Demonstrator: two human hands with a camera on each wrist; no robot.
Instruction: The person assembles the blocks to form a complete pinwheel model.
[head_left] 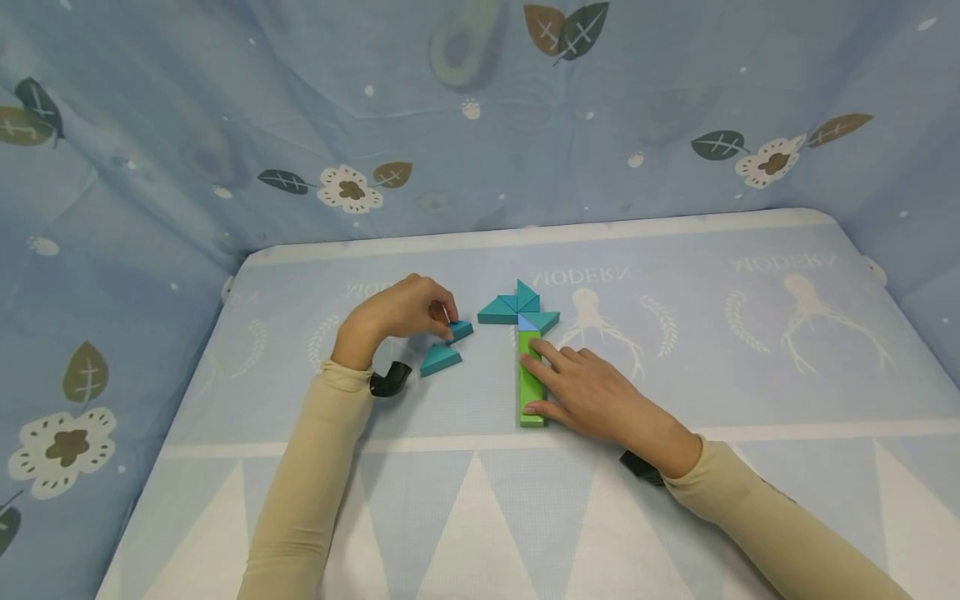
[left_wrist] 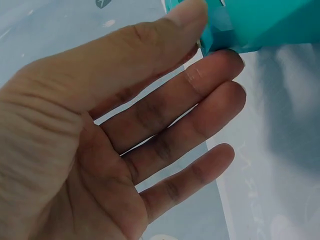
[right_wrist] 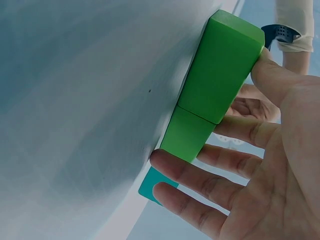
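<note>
My left hand (head_left: 405,315) pinches a teal triangular block (head_left: 462,331) between thumb and index finger, close over the table; the other fingers are loosely extended in the left wrist view. Just nearer lies a loose teal triangular block (head_left: 441,360). My right hand (head_left: 592,396) rests along a column of green blocks (head_left: 530,390), its fingers spread. The right wrist view shows a longer green block (right_wrist: 222,67) end to end with a shorter one (right_wrist: 187,132), the thumb at the longer block's side. Teal triangles (head_left: 498,312) fan out at the column's far end, beside a light blue triangle (head_left: 528,324).
A pale blue patterned cloth covers the table (head_left: 705,350). Blue printed curtains (head_left: 480,150) hang behind it and at both sides. Black wrist devices (head_left: 391,380) sit under both wrists.
</note>
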